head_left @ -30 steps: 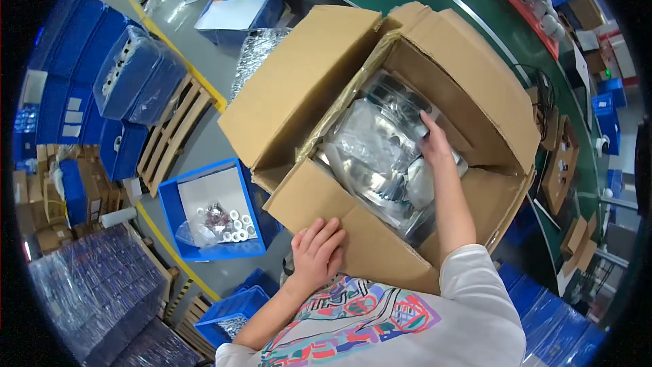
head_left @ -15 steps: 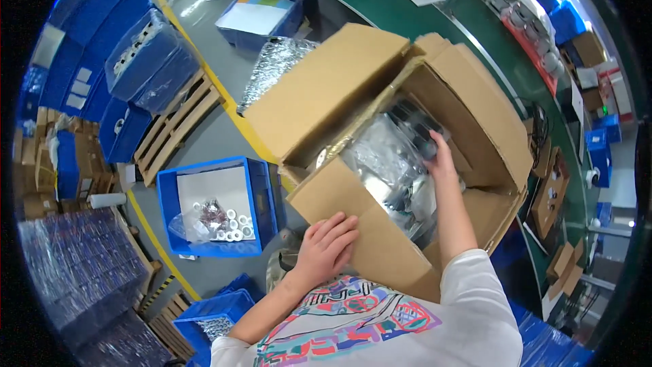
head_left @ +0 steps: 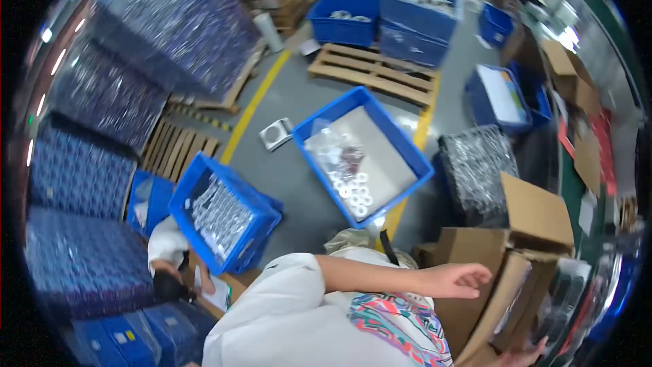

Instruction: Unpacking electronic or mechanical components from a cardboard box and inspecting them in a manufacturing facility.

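Observation:
My left hand [head_left: 462, 280] reaches across in front of me, over the flaps of a large cardboard box [head_left: 468, 248]. Its fingers are loosely bent and apart, and nothing shows in them. At the lower right, my right hand [head_left: 523, 355] is partly cut off by the picture's edge, beside the box's inner wall. Its visible fingers look spread, with nothing seen in them. Clear plastic packaging [head_left: 570, 285] shows at the box's right side; the rest of the contents is hidden. In front of me a blue bin [head_left: 401, 139] holds white rings and a clear bag of dark red pieces.
Another blue bin [head_left: 261, 214] with many small parts stands left, near a co-worker in a white sleeve [head_left: 166, 241]. Wooden pallets [head_left: 373, 71], wrapped stacks [head_left: 176, 27] and a silvery wrapped bundle [head_left: 479, 163] stand around. A white square object [head_left: 275, 134] lies on the floor.
My view has swung left, so the cardboard box now sits at the lower right. My left hand has left the near flap; my right hand is no longer on the packaged items.

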The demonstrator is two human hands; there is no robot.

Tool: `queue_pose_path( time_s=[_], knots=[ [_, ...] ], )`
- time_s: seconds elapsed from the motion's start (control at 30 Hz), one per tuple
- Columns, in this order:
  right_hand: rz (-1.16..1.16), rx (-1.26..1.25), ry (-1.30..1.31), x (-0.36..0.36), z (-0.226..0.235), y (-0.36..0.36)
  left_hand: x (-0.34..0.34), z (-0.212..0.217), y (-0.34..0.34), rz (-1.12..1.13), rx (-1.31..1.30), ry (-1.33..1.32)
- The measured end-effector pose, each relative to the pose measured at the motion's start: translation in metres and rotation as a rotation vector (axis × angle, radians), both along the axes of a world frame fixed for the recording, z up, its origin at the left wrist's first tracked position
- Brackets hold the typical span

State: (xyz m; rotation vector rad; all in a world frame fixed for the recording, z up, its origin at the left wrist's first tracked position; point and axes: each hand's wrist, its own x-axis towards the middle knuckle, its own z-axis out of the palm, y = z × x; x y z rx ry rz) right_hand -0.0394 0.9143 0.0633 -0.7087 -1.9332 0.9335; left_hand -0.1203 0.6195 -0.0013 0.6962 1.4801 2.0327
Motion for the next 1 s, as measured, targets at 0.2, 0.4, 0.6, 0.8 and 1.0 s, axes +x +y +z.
queue_pose_path(
  time_s=[0.2, 0.4, 0.6, 0.8, 1.0],
  knots=[
    [0.485, -0.791, 0.023, -0.066, 0.005, -0.181, 0.002, 0.005, -0.067, 0.301, 0.561, -0.118],
    [1.281, 0.030, -0.037, -0.072, -0.042, -0.361, 0.031, 0.008, -0.195, 0.805, 0.888, -0.533],
    [2.171, 0.229, -0.303, -0.033, -0.031, -0.450, 0.135, -0.044, -0.296, 1.162, 1.163, -0.560],
    [2.434, 0.213, -0.319, -0.014, -0.024, -0.481, 0.215, -0.056, -0.319, 1.102, 1.290, -0.339],
    [2.518, 0.141, -0.304, -0.009, -0.024, -0.485, 0.230, -0.024, -0.302, 1.295, 1.248, -0.254]
  ],
)
